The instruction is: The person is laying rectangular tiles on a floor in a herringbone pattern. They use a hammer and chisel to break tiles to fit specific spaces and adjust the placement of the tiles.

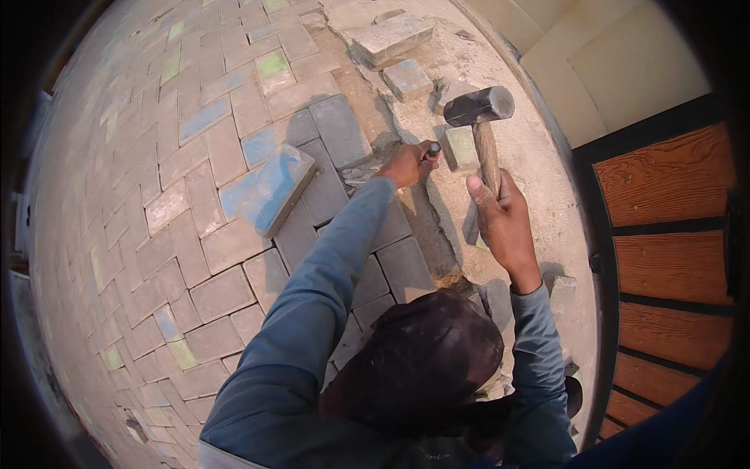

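My left hand point(408, 166) is closed round a dark metal chisel point(433, 148); its blunt head shows, its lower end is hidden. This hand is over the broken edge between the pavers and the concrete strip. To its right my right hand point(504, 223) grips the wooden handle of a club hammer point(487, 148). The hammer's dark steel head is raised, above and right of the chisel. Beside the chisel lies a small yellow-green block point(461, 148). A blue-painted paver point(269, 191) rests tilted on top of the paving, left of my left forearm.
Grey interlocking pavers point(219, 152) cover the left side. A dirt gap point(428, 230) runs along the concrete strip point(547, 211). Loose blocks point(393, 37) and a blue-topped piece point(408, 80) lie at the far end. A wood-panelled gate point(664, 266) stands right. A dark rounded cloth shape point(426, 344) is below.
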Motion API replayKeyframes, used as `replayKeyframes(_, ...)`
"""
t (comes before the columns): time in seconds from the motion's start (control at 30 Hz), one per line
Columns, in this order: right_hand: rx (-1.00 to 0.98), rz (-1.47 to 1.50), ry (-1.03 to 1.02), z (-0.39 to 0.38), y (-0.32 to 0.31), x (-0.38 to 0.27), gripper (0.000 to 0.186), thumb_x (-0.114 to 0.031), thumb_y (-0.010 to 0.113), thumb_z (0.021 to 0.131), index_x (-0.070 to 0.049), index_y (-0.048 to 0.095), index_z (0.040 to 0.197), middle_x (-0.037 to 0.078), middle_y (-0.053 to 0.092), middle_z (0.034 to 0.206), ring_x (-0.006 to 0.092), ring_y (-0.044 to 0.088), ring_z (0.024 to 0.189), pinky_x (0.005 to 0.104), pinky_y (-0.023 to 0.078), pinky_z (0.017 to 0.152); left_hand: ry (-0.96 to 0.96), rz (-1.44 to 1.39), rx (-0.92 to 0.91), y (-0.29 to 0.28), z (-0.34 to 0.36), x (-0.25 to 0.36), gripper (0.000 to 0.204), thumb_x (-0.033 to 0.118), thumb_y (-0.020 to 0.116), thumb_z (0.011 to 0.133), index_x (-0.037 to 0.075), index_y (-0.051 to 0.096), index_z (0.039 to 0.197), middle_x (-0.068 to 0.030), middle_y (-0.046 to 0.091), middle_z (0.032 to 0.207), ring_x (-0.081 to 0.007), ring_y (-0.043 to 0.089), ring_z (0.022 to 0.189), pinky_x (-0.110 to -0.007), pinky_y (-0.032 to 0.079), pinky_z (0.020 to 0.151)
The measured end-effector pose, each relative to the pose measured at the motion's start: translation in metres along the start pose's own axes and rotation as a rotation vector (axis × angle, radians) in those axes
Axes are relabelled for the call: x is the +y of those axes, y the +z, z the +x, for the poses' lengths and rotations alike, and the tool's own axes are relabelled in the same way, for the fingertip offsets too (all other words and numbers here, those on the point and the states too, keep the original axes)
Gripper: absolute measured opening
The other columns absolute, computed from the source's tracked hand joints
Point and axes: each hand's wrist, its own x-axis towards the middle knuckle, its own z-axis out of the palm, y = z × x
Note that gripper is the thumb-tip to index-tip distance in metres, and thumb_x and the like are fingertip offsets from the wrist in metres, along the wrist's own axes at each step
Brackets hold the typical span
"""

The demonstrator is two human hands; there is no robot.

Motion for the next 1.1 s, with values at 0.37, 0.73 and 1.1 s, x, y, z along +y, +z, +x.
replayKeyframes(0.37,0.285,-0.295,-0.39,0.016,0.019,0.045,0.035,-0.033,0.062,0.103,0.002,0.056,0.107,0.02,0.055,0.068,0.0334,0.056,0.062,0.0378,0.045,0.061,-0.007,0.107,-0.047,0.002,0.006,-0.015,0.023,0.02,0.071,0.095,0.006,0.063,0.11,-0.014,0.071,0.095,-0.0267,0.069,0.093,-0.038,0.051,0.087)
replayKeyframes(0.73,0.332,0.381,-0.494,-0.005,-0.017,-0.058,0.032,-0.032,0.063,0.105,-0.004,0.055,0.095,0.0,0.049,0.067,0.0091,0.042,0.058,0.0271,0.038,0.054,0.026,0.015,0.0,-0.004,-0.018,-0.013,0.024,0.019,0.071,0.096,0.005,0.063,0.113,-0.0186,0.071,0.095,-0.0332,0.068,0.091,-0.043,0.051,0.083)
replayKeyframes(1.1,0.032,-0.246,-0.05,0.016,0.03,0.094,0.038,-0.033,0.063,0.103,0.003,0.059,0.114,0.025,0.066,0.084,0.0363,0.066,0.073,0.0428,0.05,0.069,-0.008,0.328,-0.059,-0.001,0.002,0.007,0.031,0.019,0.069,0.095,0.009,0.064,0.123,-0.0218,0.071,0.102,-0.0403,0.068,0.1,-0.047,0.05,0.084)
